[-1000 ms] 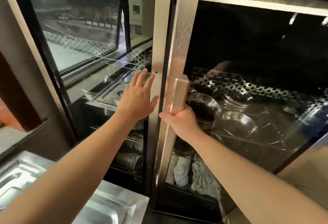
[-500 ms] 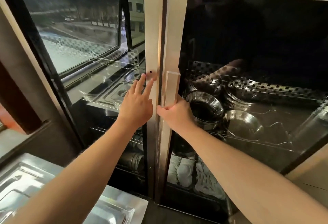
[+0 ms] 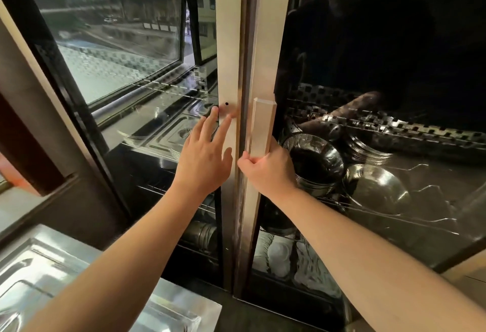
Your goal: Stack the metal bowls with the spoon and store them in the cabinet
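A glass-door cabinet fills the view. My right hand [image 3: 265, 171] is closed around the pale bar handle [image 3: 261, 126] of the right door [image 3: 265, 42]. My left hand [image 3: 205, 153] lies flat, fingers spread, against the metal frame of the left door [image 3: 228, 42]. The two door frames stand nearly side by side with a narrow dark gap between them. Behind the right glass a stack of metal bowls [image 3: 315, 163] sits on a wire shelf, with a single metal bowl [image 3: 376, 192] beside it on the right. No spoon can be made out.
More stacked metal dishes [image 3: 368, 147] sit behind the bowls. White crockery [image 3: 281, 255] lies on the lower shelf. Steel trays [image 3: 168, 132] show behind the left glass. A steel counter with trays [image 3: 39, 274] lies at the lower left.
The right door has swung in toward the left door, so the gap between them has narrowed to a slit. Both hands kept their places on handle and frame.
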Tool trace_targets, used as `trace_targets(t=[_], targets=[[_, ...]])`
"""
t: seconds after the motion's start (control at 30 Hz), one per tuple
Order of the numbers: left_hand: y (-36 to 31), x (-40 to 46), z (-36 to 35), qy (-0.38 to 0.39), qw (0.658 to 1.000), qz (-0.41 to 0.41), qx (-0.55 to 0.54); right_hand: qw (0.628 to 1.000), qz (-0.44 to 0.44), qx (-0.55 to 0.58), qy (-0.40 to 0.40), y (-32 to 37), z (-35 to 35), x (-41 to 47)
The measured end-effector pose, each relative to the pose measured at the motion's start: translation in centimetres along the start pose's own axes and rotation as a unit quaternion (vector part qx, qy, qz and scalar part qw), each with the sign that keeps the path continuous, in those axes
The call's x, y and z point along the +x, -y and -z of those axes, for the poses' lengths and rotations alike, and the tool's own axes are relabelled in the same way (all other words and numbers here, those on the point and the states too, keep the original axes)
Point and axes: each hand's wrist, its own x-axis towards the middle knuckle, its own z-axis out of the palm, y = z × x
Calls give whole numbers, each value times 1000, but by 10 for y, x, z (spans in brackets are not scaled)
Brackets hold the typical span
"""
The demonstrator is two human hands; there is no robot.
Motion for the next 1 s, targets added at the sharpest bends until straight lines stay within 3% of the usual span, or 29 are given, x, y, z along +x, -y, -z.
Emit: trace_targets(t=[0.23,0.67,1.0], targets=[[1,0,1,-8,1000,-6,12,999,-27,-17,20,-9,-4,7],[-7,-2,22,60,998,27,4,995,-66,-52,44,2,5,2],[-15,-17,67,47,995,22,-84,971,-131,-31,199,22,42,-4]])
